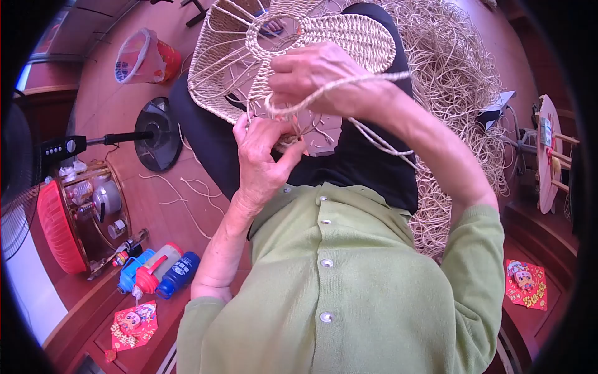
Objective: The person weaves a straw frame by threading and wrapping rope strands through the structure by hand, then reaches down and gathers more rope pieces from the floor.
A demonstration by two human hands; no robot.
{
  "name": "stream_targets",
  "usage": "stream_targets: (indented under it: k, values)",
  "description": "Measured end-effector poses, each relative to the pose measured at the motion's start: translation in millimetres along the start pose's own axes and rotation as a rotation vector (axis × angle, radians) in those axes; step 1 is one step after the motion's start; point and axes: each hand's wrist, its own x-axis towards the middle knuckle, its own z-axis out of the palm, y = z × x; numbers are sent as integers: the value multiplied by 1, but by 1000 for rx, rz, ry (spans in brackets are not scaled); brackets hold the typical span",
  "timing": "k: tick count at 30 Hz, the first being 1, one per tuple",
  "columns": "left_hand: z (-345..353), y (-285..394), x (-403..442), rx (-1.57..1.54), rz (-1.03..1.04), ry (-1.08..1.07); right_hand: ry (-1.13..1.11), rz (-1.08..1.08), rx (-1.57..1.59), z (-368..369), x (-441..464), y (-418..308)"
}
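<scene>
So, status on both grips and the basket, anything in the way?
Left grip pinched on the partly woven basket, near side. Right grip curled over it, hold hidden. Pale cord loops across right grip; might snag.

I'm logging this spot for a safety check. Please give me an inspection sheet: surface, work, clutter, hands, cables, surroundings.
Surface: dark-trousered lap, bearing the work.
Work: woven piece, part tightly woven, part open strands.
Clutter: tangled cord pile by the right leg; loose strands on the floor.
Hands: left hand pinching at the piece's near edge; right hand curled over it, pale cord crossing in front.
Cables: nothing seen clearly.
Surroundings: fan base, bin and bottles, left.
</scene>
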Motion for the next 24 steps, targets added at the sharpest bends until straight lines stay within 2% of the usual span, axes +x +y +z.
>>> stream_targets:
  k: [4,6,7,8,10,11,12,13,14,16,17,19,21,22,23,24]
  values:
    - [14,-6,-3,26,-18,108,18,-13,63,15,-4,10]
    - [19,4,-4,-164,-219,169,-18,122,88,9,-9,6]
    - [18,4,-4,-150,-220,167,-38,190,102,6,-11,3]
    - [18,4,-4,-135,-220,165,43,288,100,2,-15,4]
    - [16,-1,-5,-60,-154,138,108,218,-206,-34,-19,8]
    - [15,-4,-6,0,-90,114,5,598,-296,-67,-20,-3]
    - [15,-5,-7,13,-78,112,243,481,-364,-83,-41,-2]
    - [15,-5,-7,25,-65,110,196,731,-349,-107,-47,-12]
    - [16,-6,-7,37,-51,109,-83,928,-224,-128,-59,-22]
    - [15,-6,-6,46,-31,89,-28,1271,670,-115,-70,-63]
    - [15,-6,-6,50,-19,77,-130,1222,971,-100,-75,-75]
    - [11,-8,-4,93,11,-1,-166,1192,1412,-52,-87,-95]
    - [7,-7,-2,120,14,-68,2,1256,1659,-4,-82,-103]
    - [5,-6,-3,126,-1,-97,130,1374,1796,16,-75,-104]
    - [3,-5,-2,134,-16,-126,209,1340,2006,38,-75,-98]
    - [2,-5,-1,150,-11,-127,234,1301,2083,48,-75,-92]
